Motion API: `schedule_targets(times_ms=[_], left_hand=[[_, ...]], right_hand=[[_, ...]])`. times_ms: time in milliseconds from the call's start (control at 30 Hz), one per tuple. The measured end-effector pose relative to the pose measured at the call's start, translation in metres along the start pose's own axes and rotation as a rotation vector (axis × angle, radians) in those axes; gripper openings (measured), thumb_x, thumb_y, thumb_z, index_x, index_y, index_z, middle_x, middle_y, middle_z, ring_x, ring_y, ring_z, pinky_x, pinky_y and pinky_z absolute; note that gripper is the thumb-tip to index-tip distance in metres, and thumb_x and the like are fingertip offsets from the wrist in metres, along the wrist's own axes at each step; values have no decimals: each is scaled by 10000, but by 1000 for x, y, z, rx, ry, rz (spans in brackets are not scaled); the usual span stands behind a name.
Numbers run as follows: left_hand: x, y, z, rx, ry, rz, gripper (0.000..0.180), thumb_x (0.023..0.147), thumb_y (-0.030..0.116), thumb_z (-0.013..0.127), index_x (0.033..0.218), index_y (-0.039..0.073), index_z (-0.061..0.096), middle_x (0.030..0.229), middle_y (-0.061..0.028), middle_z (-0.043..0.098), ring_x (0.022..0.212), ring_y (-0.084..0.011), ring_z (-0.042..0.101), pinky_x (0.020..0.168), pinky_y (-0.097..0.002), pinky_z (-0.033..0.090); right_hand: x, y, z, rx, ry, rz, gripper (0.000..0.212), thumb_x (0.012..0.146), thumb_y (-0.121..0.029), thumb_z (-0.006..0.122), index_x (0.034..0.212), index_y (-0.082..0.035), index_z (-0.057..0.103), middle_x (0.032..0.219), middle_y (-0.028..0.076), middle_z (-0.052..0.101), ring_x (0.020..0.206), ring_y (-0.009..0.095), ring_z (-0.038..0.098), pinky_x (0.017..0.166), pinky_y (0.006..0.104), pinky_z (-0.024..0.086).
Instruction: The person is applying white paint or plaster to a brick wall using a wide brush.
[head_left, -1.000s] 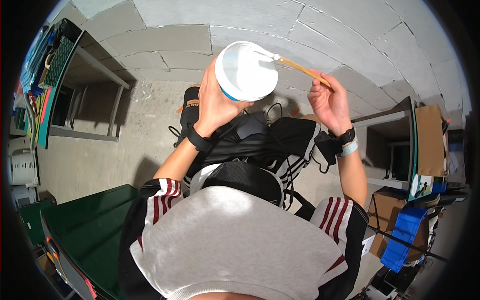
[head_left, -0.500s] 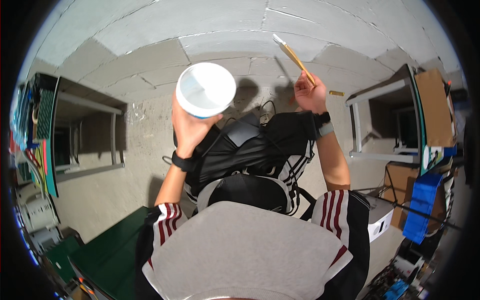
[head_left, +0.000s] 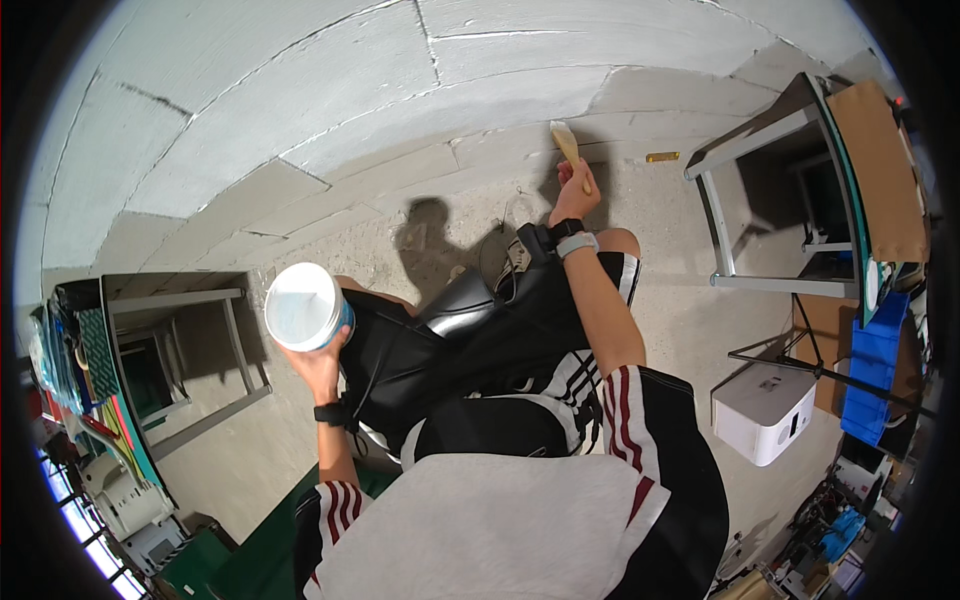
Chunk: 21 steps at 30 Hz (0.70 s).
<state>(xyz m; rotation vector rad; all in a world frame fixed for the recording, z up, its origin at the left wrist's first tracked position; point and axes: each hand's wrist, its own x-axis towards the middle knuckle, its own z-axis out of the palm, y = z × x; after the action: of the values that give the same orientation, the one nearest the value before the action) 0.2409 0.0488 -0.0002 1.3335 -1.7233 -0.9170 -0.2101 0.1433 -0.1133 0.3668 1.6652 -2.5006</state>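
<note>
My left hand (head_left: pixel 320 364) is wrapped round a white tub (head_left: pixel 343 313) with a blue patch on its side. The tub is held to the left of my knees, its open top showing white paint inside. In my right hand (head_left: pixel 577 194) is a paintbrush (head_left: pixel 566 145) with a wooden handle and white bristles, gripped by the handle. The bristles point at the lower part of the block wall (head_left: pixel 500 95) in front of me; whether they touch it I cannot tell. White paint covers the upper blocks, while lower ones look greyer.
Metal-framed tables stand at left (head_left: pixel 205 428) and right (head_left: pixel 735 225). A white box-shaped device (head_left: pixel 762 410), a black tripod (head_left: pixel 822 368) and a blue bin (head_left: pixel 872 375) are at my right. A small yellow object (head_left: pixel 662 157) lies near the wall's foot.
My view has turned. The tub has gone lower and to the left in my left hand. My right hand has brought the brush lower, its bristles now by the lower wall.
</note>
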Motion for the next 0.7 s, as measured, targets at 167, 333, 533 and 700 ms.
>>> schedule_targets(times_ms=[167,333,533,700], left_hand=[[-16,-13,6,-25,76,-143,968,649,85,911,1419,-48,339,1387,-179,476,1240,-272,496,1073,-382,386],[-14,-26,-2,76,42,-181,905,689,127,902,1393,-70,368,1358,-182,503,1202,-265,516,1053,-369,400],[-16,-10,3,123,3,-234,891,704,146,894,1393,-70,371,1362,-181,501,1209,-265,511,1063,-371,385],[-19,-8,8,131,33,-218,906,699,133,895,1408,-60,365,1376,-178,492,1222,-266,501,1071,-379,373]], right_hand=[[25,28,-11,73,129,84,323,1001,-214,575,1216,17,646,962,111,709,821,178,690,733,274,561],[34,39,-15,186,88,184,345,1014,-238,547,1255,-4,625,1022,93,699,879,179,679,812,277,541],[32,35,-1,185,61,196,382,1013,-278,550,1282,-11,599,1081,103,690,951,191,676,899,306,529],[25,37,4,105,23,165,416,1019,-294,537,1300,10,583,1112,139,678,994,205,663,910,320,514]])
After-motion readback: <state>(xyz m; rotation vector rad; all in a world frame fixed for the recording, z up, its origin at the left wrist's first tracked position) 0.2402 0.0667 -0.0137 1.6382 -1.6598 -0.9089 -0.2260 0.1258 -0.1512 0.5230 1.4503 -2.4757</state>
